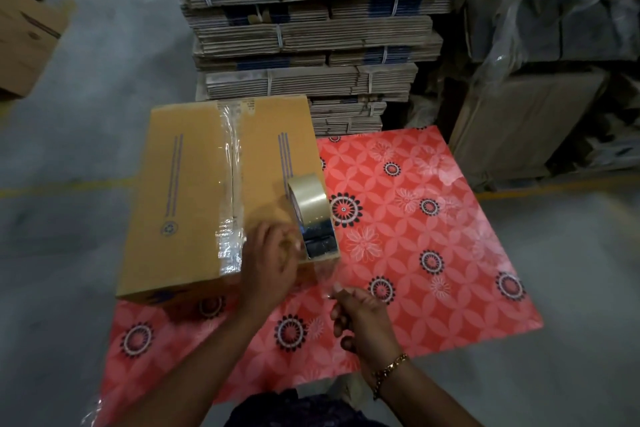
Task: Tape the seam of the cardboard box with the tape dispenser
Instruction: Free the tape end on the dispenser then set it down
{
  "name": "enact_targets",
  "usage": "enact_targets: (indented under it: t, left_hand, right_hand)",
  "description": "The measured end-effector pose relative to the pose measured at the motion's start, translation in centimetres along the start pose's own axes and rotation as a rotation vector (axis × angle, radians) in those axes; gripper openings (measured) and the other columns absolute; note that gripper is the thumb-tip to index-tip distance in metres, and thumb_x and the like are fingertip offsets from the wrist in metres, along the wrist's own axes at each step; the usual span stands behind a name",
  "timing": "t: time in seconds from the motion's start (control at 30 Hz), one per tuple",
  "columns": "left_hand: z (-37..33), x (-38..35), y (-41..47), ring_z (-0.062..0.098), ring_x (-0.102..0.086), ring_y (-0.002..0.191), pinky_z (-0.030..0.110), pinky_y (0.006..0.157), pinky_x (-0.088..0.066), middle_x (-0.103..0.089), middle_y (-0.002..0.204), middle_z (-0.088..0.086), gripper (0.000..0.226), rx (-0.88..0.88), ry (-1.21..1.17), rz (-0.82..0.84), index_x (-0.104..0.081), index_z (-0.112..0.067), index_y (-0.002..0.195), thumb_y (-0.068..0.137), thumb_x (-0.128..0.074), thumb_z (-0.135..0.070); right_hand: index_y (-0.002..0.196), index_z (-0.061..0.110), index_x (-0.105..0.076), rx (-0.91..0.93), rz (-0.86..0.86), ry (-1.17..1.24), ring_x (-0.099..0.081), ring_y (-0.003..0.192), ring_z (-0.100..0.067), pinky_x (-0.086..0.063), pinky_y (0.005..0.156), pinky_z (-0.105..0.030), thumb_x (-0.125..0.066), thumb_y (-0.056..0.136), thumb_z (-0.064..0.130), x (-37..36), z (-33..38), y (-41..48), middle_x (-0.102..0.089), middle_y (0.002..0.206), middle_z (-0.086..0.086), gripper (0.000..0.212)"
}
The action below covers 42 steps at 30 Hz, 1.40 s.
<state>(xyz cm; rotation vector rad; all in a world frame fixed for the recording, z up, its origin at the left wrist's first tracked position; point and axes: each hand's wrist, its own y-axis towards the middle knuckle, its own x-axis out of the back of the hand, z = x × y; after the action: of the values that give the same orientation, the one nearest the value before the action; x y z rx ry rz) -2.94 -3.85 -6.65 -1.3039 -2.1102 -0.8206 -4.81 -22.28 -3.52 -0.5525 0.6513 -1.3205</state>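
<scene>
Dim warehouse light, dark blurred corners (wide-angle bending), glare on tape

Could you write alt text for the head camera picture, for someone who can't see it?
A person's left hand holds a clear tape roll on a cardboard box; the right hand pulls its loose end. The box sits on a red floral table.

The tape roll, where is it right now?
The tape roll is near the middle of the head view, upright at the box's right near corner, held by the left hand; the right hand pulls its clear strip.
</scene>
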Motion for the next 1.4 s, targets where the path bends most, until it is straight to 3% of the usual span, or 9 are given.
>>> enact_targets:
  t: [0.1, 0.27, 0.4, 0.57, 0.67, 0.73, 0.87, 1.1, 1.4]
  left_hand:
    - [-0.4, 0.5, -3.9, 0.026, -0.058, 0.104, 0.043, 0.086, -0.051, -0.059, 0.112, 0.006, 0.028, -0.232, 0.083, 0.080, -0.066, -0.014, 0.113, 0.085, -0.066, -0.012]
    - [-0.5, -0.8, -4.9, 0.027, -0.059, 0.102, 0.044, 0.084, -0.051, -0.059, 0.114, 0.008, 0.025, -0.299, 0.069, 0.062, -0.064, -0.018, 0.113, 0.090, -0.069, -0.013]
    - [-1.2, -1.1, -5.0, 0.025, -0.057, 0.098, 0.039, 0.080, -0.049, -0.061, 0.106, 0.008, 0.026, -0.357, 0.060, 0.070, -0.065, -0.021, 0.108, 0.086, -0.075, -0.010]
    - [-1.4, -1.2, -5.2, 0.014, -0.051, 0.097, 0.033, 0.078, -0.046, -0.051, 0.103, -0.004, 0.017, -0.196, -0.047, 0.081, -0.070, -0.020, 0.101, 0.087, -0.072, -0.011]
    - [-1.6, -1.0, -5.4, 0.010, -0.054, 0.095, 0.032, 0.079, -0.048, -0.050, 0.100, -0.010, 0.006, -0.145, -0.144, 0.088, -0.068, -0.020, 0.096, 0.091, -0.068, -0.017]
    - [-1.9, -0.9, -5.6, 0.006, -0.056, 0.095, 0.030, 0.078, -0.050, -0.050, 0.098, -0.012, 0.003, -0.095, -0.207, 0.086, -0.068, -0.020, 0.091, 0.090, -0.066, -0.019]
    - [-2.6, -0.7, -5.5, 0.008, -0.060, 0.094, 0.024, 0.077, -0.050, -0.053, 0.096, -0.010, 0.004, -0.029, -0.277, 0.092, -0.069, -0.021, 0.088, 0.089, -0.067, -0.018]
    - [-3.1, -0.5, -5.6, 0.007, -0.061, 0.094, 0.008, 0.075, -0.045, -0.056, 0.096, -0.007, 0.015, 0.017, -0.329, 0.098, -0.070, -0.019, 0.088, 0.088, -0.072, -0.004]
    - [-2.7, -1.0, -6.0, 0.011, -0.062, 0.086, 0.019, 0.071, -0.049, -0.061, 0.101, -0.012, 0.041, 0.169, -0.415, 0.094, -0.058, -0.037, 0.113, 0.086, -0.074, -0.009]
  right_hand:
    - [0.100, -0.009, -0.063, -0.007, 0.004, -0.014, -0.047, 0.042, -0.012, -0.027, 0.040, -0.018, -0.066, 0.093, 0.028, 0.0, -0.1, 0.1, -0.059, 0.058, -0.001, 0.037]
    - [0.087, 0.005, -0.064, 0.006, 0.012, -0.025, -0.047, 0.042, -0.012, -0.028, 0.040, -0.018, -0.066, 0.093, 0.028, 0.0, 0.1, 0.1, -0.060, 0.058, -0.001, 0.024]
    - [0.099, -0.006, -0.063, 0.017, 0.020, -0.037, -0.048, 0.043, -0.012, -0.028, 0.041, -0.018, -0.066, 0.093, 0.031, 0.3, 0.1, 0.2, -0.060, 0.058, 0.000, 0.038]
    - [0.088, 0.018, -0.073, 0.008, 0.150, 0.025, -0.051, 0.049, -0.013, -0.026, 0.045, -0.020, -0.063, 0.089, 0.053, 0.5, 1.2, -0.4, -0.062, 0.062, 0.002, 0.037]
    - [0.089, 0.018, -0.069, 0.118, 0.124, 0.015, -0.052, 0.050, -0.015, -0.029, 0.045, -0.021, -0.062, 0.093, 0.043, 2.2, 1.4, 0.1, -0.063, 0.067, -0.002, 0.027]
    - [0.090, 0.023, -0.064, 0.315, 0.030, -0.173, -0.055, 0.051, -0.015, -0.036, 0.044, -0.024, -0.067, 0.087, 0.030, 4.0, 1.1, 0.9, -0.063, 0.071, -0.003, 0.008]
    - [0.110, 0.037, -0.058, 0.599, 0.013, -0.568, -0.059, 0.066, -0.007, -0.049, 0.061, -0.025, -0.069, 0.088, 0.022, 6.0, 0.6, 2.5, -0.066, 0.091, 0.007, 0.030]
    - [0.102, 0.029, -0.062, 0.880, 0.141, -0.856, -0.061, 0.079, -0.011, -0.049, 0.067, -0.021, -0.069, 0.091, 0.021, 4.7, 2.4, 4.1, -0.057, 0.100, 0.008, 0.014]
    - [0.088, 0.027, -0.065, 0.884, 0.190, -0.853, -0.061, 0.081, -0.011, -0.053, 0.071, -0.030, -0.063, 0.089, 0.038, 5.1, 3.0, 4.8, -0.061, 0.091, 0.007, 0.011]
